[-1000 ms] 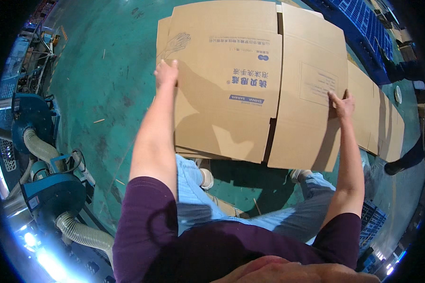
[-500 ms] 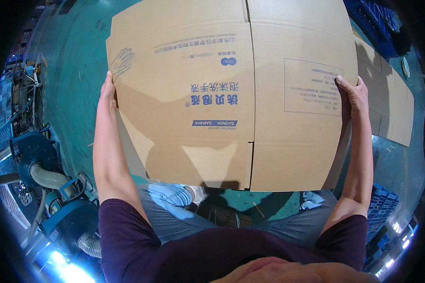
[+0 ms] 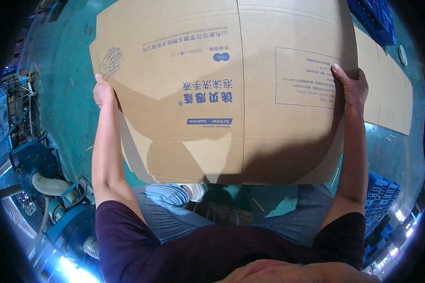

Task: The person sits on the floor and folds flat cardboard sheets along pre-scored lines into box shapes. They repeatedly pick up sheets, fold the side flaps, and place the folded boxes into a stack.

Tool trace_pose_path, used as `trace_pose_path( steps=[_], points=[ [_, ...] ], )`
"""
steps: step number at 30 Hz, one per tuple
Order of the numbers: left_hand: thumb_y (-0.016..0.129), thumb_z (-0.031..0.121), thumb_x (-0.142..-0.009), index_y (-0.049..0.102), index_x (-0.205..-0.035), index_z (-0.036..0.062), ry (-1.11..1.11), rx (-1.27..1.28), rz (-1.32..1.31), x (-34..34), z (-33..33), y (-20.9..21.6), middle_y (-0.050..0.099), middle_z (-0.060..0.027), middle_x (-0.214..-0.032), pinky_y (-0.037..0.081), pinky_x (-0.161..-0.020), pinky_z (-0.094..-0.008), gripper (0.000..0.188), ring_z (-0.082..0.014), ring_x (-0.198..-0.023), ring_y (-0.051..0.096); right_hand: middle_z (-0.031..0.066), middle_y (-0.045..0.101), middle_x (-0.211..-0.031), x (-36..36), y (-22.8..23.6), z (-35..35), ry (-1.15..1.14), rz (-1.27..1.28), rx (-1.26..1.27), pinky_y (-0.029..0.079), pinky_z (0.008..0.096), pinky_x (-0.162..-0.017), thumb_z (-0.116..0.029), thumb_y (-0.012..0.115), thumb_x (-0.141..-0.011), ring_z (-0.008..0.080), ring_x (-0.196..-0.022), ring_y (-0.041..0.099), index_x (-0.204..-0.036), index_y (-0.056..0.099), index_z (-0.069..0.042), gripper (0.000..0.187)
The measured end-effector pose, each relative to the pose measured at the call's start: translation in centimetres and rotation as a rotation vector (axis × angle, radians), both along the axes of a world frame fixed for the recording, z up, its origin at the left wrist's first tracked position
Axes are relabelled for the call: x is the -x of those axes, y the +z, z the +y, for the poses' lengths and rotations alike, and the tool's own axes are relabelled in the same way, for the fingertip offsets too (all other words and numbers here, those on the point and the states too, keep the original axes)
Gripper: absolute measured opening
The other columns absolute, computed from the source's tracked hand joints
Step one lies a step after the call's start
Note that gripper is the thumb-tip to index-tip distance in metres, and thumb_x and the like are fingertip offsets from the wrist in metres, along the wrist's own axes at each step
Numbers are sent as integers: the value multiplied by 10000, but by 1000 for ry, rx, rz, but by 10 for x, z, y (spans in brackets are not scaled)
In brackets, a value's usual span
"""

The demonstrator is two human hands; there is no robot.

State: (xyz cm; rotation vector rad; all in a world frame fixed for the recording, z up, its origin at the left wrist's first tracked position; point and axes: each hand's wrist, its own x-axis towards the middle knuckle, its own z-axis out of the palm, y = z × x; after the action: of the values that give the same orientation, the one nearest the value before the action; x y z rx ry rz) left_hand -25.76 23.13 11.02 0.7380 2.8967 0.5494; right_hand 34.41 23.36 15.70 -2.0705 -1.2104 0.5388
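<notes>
A wide flattened cardboard box (image 3: pixel 174 137) is held up in front of me, brown with blue print, a drawn hand and a framed text block. Its print stands upside down to me. More than one sheet edge shows along its left and lower left sides. My left hand (image 3: pixel 104 91) is closed on the left edge, thumb on the face and the other fingers mostly behind. At the right edge my right hand (image 3: pixel 353 87) grips with its thumb on the printed face, its other fingers partly hidden. My shadow falls across the board.
More flat cardboard (image 3: pixel 387 89) lies on the green floor at the right, by a blue plastic pallet (image 3: pixel 375 19). Another blue pallet (image 3: pixel 381 198) is at lower right. Machinery with a ribbed hose (image 3: pixel 49 184) stands on the left. Under the board are my legs and a shoe (image 3: pixel 195 192).
The cardboard has shifted slightly left and upward in both hands. The slots along its middle fold no longer show as dark gaps; a thin straight crease is seen there.
</notes>
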Motion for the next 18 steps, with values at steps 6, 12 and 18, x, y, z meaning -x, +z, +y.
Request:
trace_pose_path(
  steps=[6, 12, 18],
  points=[
    [287, 493, -928, 633, -1093, 19, -89, 41, 65, 15, -8, -18, 627, -220, -1097, 427, -895, -464, 610, -390, -1057, 572, 183, 633, -1053, 6, 3, 4, -16, -109, 150, 490, 362, -863, -461, 816, -635, 257, -953, 621, -1156, 567, 53, 773],
    [400, 401, -915, 584, -1141, 63, -278, 93, 302, -10, -8, -23, 600, -208, -1130, 426, -914, -471, 446, -378, -1069, 556, 181, 663, -1003, -13, 2, 4, 104, -90, 112, 491, 385, -856, -526, 808, -603, 284, -900, 651, -1101, 606, 46, 785],
    [596, 292, -805, 534, -1195, 81, -896, -319, 193, -133, -77, -30, 524, -184, -1253, 372, -971, -514, 447, -405, -1166, 466, 137, 678, -976, 2, 14, -5, 73, -435, 59, 507, 388, -823, -496, 792, -629, 296, -911, 649, -1112, 626, -38, 686]
  ],
)
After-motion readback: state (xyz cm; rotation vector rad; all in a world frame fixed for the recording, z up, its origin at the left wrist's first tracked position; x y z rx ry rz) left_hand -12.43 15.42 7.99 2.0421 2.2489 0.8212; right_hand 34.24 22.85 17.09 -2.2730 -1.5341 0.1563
